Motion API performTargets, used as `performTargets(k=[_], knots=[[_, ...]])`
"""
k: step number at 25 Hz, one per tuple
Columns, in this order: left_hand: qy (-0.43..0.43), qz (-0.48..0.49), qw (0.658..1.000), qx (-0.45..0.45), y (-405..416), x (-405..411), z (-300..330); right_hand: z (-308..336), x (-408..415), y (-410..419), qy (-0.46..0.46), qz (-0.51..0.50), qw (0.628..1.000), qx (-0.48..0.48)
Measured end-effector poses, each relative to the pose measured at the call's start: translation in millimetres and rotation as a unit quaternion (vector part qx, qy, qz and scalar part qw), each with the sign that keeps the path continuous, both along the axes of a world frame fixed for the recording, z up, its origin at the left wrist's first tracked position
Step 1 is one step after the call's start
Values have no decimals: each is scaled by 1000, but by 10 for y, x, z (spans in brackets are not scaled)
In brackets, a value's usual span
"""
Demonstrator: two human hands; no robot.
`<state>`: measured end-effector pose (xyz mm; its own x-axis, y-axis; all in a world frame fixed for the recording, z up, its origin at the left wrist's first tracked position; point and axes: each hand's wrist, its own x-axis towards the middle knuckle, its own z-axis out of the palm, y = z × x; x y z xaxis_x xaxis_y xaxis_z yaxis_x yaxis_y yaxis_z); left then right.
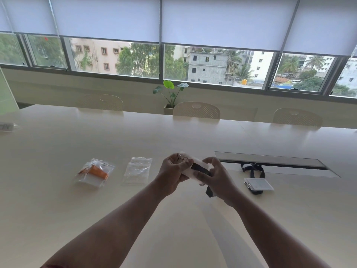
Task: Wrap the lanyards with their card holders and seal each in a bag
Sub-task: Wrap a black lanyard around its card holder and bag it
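- Now my left hand (174, 171) grips one end of the holder (188, 172), metal clips (181, 158) poking out above my fingers.
- My right hand (214, 176) pinches the black lanyard (201, 168) lying across the holder, which sits between both hands above the table (173, 219).
- At nine o'clock lies an empty bag (137, 170); further out, a sealed bag (94, 172).
- At three o'clock waits another lanyard set (256, 179).

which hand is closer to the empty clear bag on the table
Left. The left hand is just right of the empty bag, holding the card holder; the right hand is farther right, past the left.
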<state>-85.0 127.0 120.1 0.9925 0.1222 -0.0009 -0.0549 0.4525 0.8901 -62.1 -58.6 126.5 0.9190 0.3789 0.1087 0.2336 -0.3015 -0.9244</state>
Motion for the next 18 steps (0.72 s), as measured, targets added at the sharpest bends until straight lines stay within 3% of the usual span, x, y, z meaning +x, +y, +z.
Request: performTargets(k=[4, 11, 16, 18], knots=[[4, -18, 998, 53, 54, -33, 46, 73, 53, -121, -6, 42, 999, -1], [5, 18, 993, 114, 50, -83, 148, 164, 40, -276, -139, 37, 983, -113], [-1, 55, 983, 176, 11, -118, 141, 320, 28, -278, -315, 42, 929, -191], [-18, 60, 977, 205, -17, -142, 135, 446, 33, -275, -339, 66, 912, -222]])
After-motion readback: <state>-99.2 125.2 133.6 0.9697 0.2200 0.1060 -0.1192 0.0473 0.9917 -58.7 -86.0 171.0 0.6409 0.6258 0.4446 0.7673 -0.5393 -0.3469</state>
